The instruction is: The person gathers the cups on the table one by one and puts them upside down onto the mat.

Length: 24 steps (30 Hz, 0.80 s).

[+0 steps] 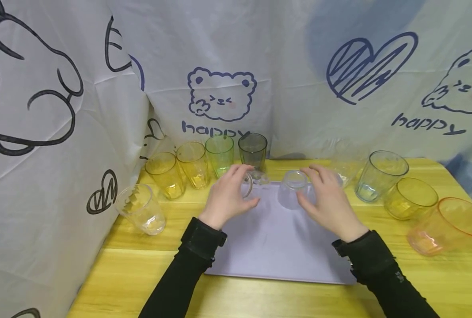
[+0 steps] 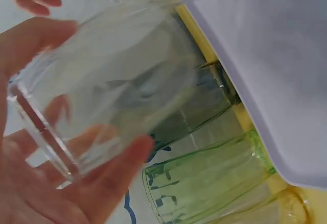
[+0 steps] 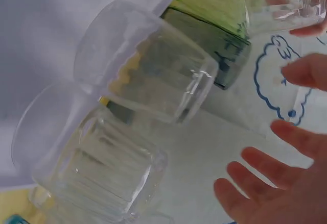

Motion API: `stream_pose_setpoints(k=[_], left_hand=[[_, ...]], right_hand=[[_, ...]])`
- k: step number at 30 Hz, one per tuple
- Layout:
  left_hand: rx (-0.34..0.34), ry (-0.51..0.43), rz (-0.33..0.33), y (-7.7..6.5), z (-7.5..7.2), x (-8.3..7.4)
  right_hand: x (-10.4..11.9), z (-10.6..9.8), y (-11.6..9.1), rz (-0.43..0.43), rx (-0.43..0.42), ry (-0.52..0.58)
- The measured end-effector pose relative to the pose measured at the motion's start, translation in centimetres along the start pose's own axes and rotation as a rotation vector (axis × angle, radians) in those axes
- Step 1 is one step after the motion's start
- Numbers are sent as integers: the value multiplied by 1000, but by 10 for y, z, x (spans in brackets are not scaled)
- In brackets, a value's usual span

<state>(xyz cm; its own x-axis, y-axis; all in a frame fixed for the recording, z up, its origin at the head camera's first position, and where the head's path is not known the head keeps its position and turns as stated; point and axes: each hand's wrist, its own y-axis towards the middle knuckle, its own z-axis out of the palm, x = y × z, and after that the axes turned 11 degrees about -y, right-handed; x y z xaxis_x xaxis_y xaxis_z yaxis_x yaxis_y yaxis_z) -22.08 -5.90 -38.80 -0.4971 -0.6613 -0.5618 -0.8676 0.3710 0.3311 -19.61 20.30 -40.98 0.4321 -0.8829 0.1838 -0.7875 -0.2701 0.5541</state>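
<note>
My left hand (image 1: 230, 194) holds a clear glass (image 2: 122, 91) above the tray's far left part, thumb and fingers round its base end. In the head view only a rim of that glass shows beside the fingers. My right hand (image 1: 329, 203) is apart from things, its fingers spread and loosely bent, as the right wrist view shows. Nearest to it, a clear glass (image 1: 293, 192) stands upside down on the pale purple tray (image 1: 275, 251). Another upside-down clear glass (image 3: 102, 163) stands close to that one, mostly behind my right hand in the head view.
Yellow glasses (image 1: 166, 176), a green glass (image 1: 220, 154), a dark grey glass (image 1: 253, 150) and a clear glass (image 1: 142, 212) line the table's left and back. On the right stand a blue glass (image 1: 381, 176), a yellow glass (image 1: 411, 198) and an orange glass (image 1: 447, 229). A printed curtain (image 1: 291, 88) hangs behind.
</note>
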Motion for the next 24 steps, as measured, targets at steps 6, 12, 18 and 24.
stream_pose_setpoints(k=[6,12,18,24], left_hand=[[173,74,-95,20,0,-1],[260,105,-133,39,9,0],[317,124,-189,52,22,0],[354,152,-202,58,33,4]], right_hand=[[-6,8,3,-43,198,-105],[-8,14,0,-46,268,-139],[-8,16,-2,-34,300,-154],[-8,17,-2,-29,321,-163]])
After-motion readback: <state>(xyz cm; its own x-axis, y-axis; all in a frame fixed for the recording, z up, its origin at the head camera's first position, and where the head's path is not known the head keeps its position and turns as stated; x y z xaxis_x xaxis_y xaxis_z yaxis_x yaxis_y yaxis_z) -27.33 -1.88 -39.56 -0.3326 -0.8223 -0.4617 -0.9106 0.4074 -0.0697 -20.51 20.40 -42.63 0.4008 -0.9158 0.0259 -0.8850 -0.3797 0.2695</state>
